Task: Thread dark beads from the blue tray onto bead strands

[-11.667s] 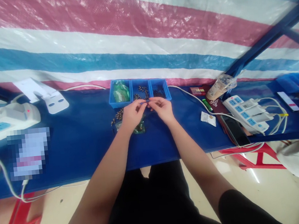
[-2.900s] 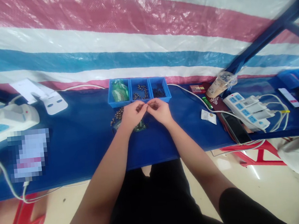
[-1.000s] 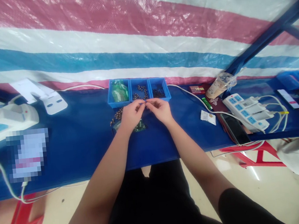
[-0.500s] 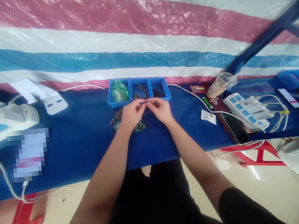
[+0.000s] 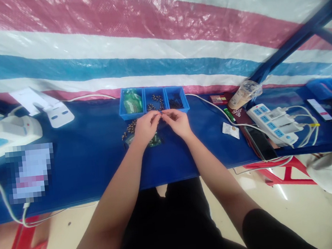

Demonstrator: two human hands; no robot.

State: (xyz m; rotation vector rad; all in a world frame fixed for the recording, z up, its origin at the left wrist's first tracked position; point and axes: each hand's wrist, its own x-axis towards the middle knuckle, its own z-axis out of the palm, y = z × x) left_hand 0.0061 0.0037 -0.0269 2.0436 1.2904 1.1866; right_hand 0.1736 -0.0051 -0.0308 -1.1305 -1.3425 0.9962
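My left hand and my right hand meet fingertip to fingertip just in front of the blue three-part bin. Both are closed in a pinch; whatever lies between the fingertips is too small to make out. In the bin's left section is a green plastic bag. Small brass-and-dark parts lie in the middle section, and small black parts fill the right one. Beside my left hand sits a loose pile of similar brass-and-dark parts. A clear greenish bag lies partly hidden under that hand.
To the right are a plastic drink cup, a white sachet, a dark phone and a power strip with cables. At left stand a white holder, another power strip and a charging phone. A person's arm shows far right.
The whole view has shifted very slightly. My hands stay together in the same place, with only a tiny movement at the fingertips.
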